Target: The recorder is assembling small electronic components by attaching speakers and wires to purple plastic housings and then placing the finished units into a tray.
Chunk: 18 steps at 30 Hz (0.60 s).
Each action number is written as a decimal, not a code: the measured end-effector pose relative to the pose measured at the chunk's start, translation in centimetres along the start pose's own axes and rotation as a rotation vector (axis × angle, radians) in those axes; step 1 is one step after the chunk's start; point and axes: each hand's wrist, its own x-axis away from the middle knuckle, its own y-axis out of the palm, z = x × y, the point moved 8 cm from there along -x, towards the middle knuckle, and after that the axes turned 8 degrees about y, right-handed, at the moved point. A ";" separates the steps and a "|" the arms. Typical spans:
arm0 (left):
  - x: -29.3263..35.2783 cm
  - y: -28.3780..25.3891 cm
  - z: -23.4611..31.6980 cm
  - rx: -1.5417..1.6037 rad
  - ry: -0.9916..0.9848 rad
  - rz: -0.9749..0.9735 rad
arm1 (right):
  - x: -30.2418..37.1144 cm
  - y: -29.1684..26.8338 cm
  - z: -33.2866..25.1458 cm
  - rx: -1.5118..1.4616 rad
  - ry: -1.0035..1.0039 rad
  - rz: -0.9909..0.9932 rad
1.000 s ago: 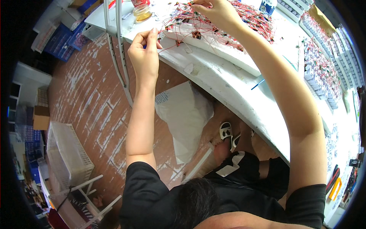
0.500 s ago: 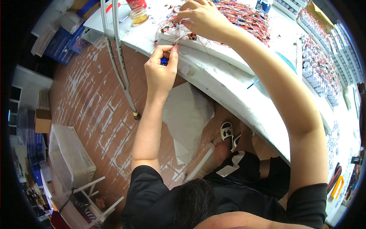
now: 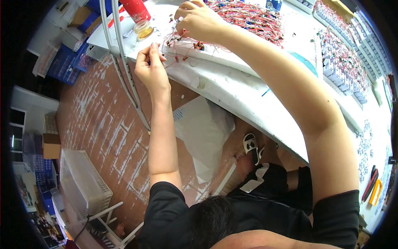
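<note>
My left hand (image 3: 152, 65) is closed beyond the table's near edge, its thumb up against the bent fingers. What it grips is hidden; a thin red wire and a small dark part show beside its fingertips. My right hand (image 3: 200, 20) reaches over the white table (image 3: 244, 89), its fingers curled down on thin red wires. Just below it, loose wires with small dark connectors (image 3: 199, 45) lie along a white ledge (image 3: 232, 60). A large tangled heap of red-wired parts (image 3: 253, 23) spreads behind my right wrist.
A jar of amber liquid (image 3: 143, 30) and a red container (image 3: 136, 10) stand on the left. A metal crutch (image 3: 123, 58) leans at the table's left end. On the right are rows of grey blocks with wires (image 3: 342, 66). A yellow-handled tool (image 3: 376, 192) lies at far right.
My left hand has moved left, away from the ledge, and the blue piece in its palm is out of sight. My right hand has shifted slightly left, and the whole view has shifted a little.
</note>
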 end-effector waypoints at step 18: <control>-0.8 -0.3 3.3 0.060 0.056 0.064 | 0.7 -1.8 3.3 -0.187 0.359 -0.106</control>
